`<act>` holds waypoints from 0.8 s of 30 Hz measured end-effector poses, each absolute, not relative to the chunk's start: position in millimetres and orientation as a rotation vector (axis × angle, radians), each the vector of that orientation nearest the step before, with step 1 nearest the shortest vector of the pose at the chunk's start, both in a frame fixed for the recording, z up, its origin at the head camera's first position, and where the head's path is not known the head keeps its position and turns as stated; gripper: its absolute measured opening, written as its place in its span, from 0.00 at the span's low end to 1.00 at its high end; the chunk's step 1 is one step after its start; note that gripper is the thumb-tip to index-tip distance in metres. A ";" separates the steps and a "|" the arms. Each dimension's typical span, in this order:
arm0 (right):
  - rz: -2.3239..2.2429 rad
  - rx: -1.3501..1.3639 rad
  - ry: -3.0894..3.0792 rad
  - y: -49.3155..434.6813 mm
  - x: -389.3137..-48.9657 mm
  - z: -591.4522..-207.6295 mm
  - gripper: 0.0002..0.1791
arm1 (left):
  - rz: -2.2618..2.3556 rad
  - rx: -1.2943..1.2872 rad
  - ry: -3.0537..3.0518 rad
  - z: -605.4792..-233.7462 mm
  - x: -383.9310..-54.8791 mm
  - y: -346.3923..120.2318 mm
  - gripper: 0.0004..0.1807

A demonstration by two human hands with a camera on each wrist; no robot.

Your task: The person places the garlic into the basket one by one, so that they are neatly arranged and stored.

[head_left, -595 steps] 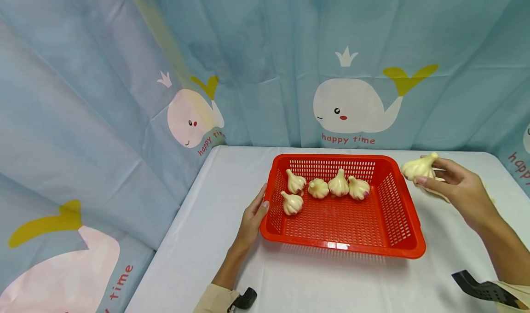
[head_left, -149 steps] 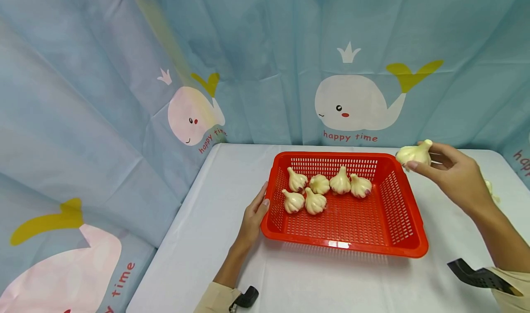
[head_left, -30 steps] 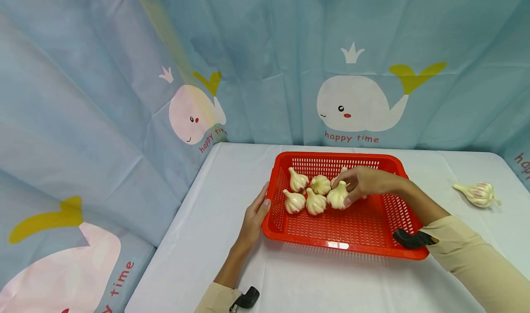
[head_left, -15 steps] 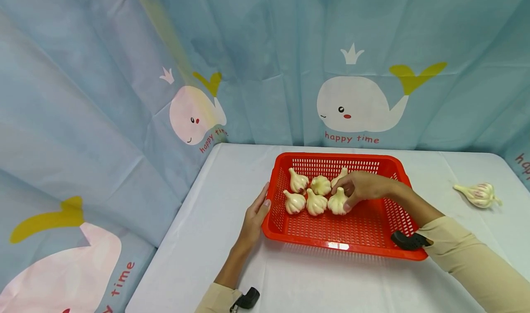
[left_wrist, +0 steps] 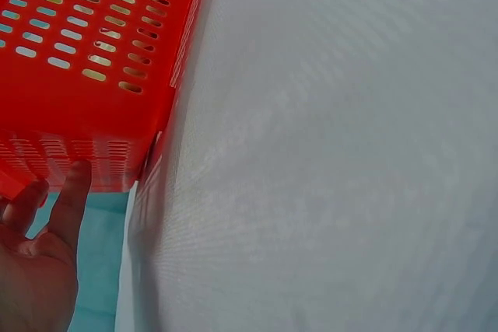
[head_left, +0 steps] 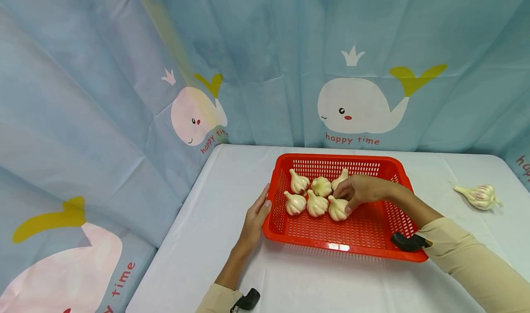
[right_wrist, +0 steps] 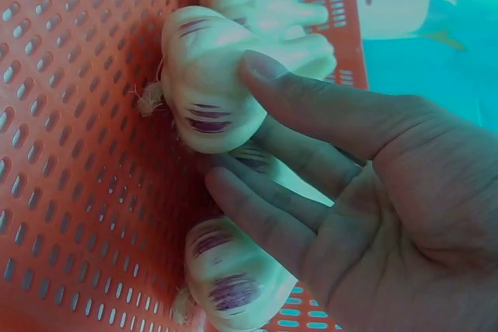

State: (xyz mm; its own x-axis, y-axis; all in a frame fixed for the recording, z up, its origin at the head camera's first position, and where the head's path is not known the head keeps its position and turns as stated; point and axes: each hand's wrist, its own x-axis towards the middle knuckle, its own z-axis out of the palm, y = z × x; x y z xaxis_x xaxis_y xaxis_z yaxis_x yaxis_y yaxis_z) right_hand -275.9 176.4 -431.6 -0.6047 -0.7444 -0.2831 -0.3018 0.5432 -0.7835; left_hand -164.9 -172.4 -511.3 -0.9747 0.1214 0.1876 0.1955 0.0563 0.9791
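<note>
My right hand (head_left: 361, 189) reaches into the red plastic basket (head_left: 339, 247) and pinches a garlic bulb (head_left: 337, 209), its stalk leaning to the left. In the right wrist view the thumb (right_wrist: 268, 68) presses on that bulb (right_wrist: 210, 87), with the other fingers behind and below it. This bulb stands at the right end of the front row, beside another garlic bulb (head_left: 317, 204). More bulbs form a row behind; the hand partly covers the rear right ones. My left hand (head_left: 253, 218) rests its straight fingers against the basket's left side, and the left wrist view shows fingertips at the perforated wall (left_wrist: 93, 153).
One garlic bulb (head_left: 480, 196) lies on the white tablecloth (head_left: 323, 285) right of the basket. A blue curtain (head_left: 265, 64) printed with whales hangs behind the table and along its left side.
Since five seconds ago my right hand has carried a garlic bulb from beyond the basket's right rim into the front row. Over the last second the bulb has come lower and tilted. The left hand stays put.
</note>
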 end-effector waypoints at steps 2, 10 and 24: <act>-0.947 -0.845 2.162 176.5 -275.9 -432.1 0.24 | -2.089 -0.330 -2.248 -511.0 -164.6 -172.5 0.31; -0.966 -0.841 2.162 176.3 -273.9 -428.5 0.24 | -2.069 -0.323 -2.260 -511.3 -164.6 -172.8 0.30; -1.054 -0.764 2.164 185.8 -268.8 -412.1 0.25 | -2.067 -0.354 -2.257 -511.5 -165.4 -173.2 0.33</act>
State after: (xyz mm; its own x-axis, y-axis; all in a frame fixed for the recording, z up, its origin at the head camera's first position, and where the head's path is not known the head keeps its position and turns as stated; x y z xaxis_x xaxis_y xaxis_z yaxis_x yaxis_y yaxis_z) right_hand -268.8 185.8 -412.1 -0.6498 -0.7120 -0.2663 -0.2290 0.5174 -0.8245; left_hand -165.4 -173.2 -511.5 -0.9718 0.1277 0.1983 0.2087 0.0742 0.9752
